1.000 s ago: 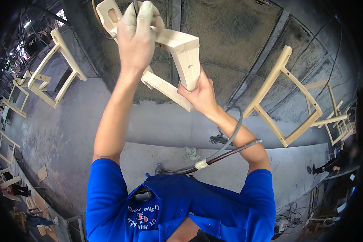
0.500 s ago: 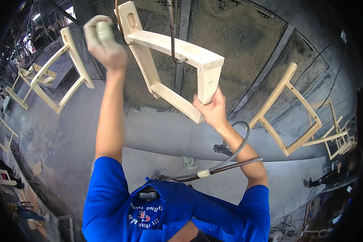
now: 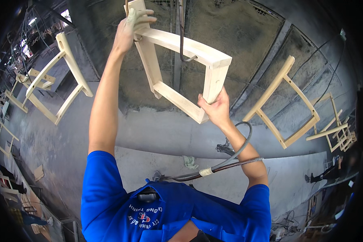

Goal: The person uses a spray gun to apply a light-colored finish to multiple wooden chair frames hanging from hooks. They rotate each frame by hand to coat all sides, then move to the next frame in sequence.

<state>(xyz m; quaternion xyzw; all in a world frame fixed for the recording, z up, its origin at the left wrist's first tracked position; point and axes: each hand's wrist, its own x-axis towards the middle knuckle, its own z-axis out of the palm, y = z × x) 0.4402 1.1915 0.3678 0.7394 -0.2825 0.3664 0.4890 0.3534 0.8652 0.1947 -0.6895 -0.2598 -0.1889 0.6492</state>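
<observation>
Pale wooden frame, one: spanning the space between the two hands' fingers, with a dark hook at its upper bar. Right hand: fingers clasping the right post near its lower end; left hand: fingers spread at the upper left post, contact indeterminable. Second wooden frame: well apart, rightward of the right fingers.

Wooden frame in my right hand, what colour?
The wooden frame is pale cream, best seen in the head view.
</observation>
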